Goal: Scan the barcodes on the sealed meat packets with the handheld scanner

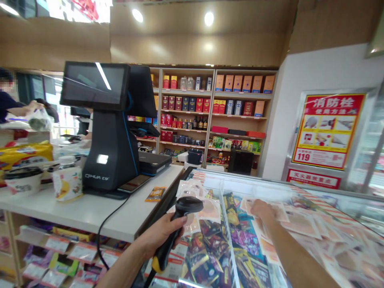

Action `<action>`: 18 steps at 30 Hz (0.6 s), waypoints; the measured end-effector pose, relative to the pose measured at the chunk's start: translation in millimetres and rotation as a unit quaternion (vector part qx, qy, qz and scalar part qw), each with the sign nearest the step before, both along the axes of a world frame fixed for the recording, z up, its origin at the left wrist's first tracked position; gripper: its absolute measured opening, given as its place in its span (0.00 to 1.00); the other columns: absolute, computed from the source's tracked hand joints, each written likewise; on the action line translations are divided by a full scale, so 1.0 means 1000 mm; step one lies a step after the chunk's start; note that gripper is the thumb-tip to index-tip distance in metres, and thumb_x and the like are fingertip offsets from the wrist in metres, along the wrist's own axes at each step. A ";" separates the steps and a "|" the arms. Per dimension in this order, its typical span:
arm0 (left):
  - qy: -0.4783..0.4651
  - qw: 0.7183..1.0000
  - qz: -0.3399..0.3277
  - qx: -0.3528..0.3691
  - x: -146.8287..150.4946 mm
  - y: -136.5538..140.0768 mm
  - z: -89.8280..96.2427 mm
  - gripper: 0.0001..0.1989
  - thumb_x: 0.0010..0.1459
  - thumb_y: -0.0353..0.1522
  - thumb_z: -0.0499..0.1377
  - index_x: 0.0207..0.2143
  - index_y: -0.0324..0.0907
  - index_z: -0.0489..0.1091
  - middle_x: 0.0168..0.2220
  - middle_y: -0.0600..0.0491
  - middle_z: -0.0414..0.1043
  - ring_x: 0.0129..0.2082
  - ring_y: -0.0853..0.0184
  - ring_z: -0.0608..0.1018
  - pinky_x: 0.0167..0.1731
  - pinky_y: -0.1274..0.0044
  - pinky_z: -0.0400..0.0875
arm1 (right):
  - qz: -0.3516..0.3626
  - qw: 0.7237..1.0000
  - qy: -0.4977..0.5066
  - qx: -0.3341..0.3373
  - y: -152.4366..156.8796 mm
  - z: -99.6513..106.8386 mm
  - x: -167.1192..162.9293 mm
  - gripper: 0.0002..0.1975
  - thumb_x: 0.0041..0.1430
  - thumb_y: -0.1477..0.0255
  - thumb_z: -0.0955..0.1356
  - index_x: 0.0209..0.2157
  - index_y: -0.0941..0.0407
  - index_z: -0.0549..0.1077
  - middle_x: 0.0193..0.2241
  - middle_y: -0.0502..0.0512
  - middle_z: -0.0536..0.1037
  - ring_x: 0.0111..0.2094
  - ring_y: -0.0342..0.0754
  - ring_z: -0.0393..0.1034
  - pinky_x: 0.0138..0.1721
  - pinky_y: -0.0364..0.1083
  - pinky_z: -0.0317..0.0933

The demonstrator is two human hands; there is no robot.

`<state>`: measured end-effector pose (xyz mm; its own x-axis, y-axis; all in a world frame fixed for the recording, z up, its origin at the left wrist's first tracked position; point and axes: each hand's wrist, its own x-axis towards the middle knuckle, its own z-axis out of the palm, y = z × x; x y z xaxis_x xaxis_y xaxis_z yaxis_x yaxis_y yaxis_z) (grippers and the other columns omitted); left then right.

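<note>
My left hand (167, 227) is wrapped around the handle of a black and yellow barcode scanner (189, 204), its head tilted up over the freezer case. Under the scanner head lie several clear flat packets (210, 210). My right hand (263, 209) reaches over the case's right half with its fingers curled down on a pale flat packet (248, 205); its fingertips are partly hidden. More pale flat packets (303, 224) are heaped right of that forearm. Colourful wrapped packs (201, 250) fill the case below and between my hands.
At left is a white counter (120, 218) with a black checkout terminal (111, 148), an orange sachet (155, 194), a phone (138, 183) and a lidded cup (23, 181). A cable (100, 232) hangs over its edge. Another person (12, 104) stands far left; shelves (187, 92) stand behind.
</note>
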<state>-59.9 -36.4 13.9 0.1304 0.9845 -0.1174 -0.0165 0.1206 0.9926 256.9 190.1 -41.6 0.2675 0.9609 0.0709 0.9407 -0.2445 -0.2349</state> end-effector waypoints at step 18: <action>0.011 1.000 -0.025 -0.006 0.003 0.001 0.005 0.15 0.44 0.42 0.53 0.21 0.39 0.57 0.15 0.60 0.60 0.13 0.78 0.61 0.16 0.83 0.54 | -0.012 0.970 0.151 0.193 -0.005 0.007 0.003 0.35 0.32 0.57 0.65 0.44 0.60 0.57 0.34 0.62 0.71 0.36 0.56 0.65 0.31 0.49 0.56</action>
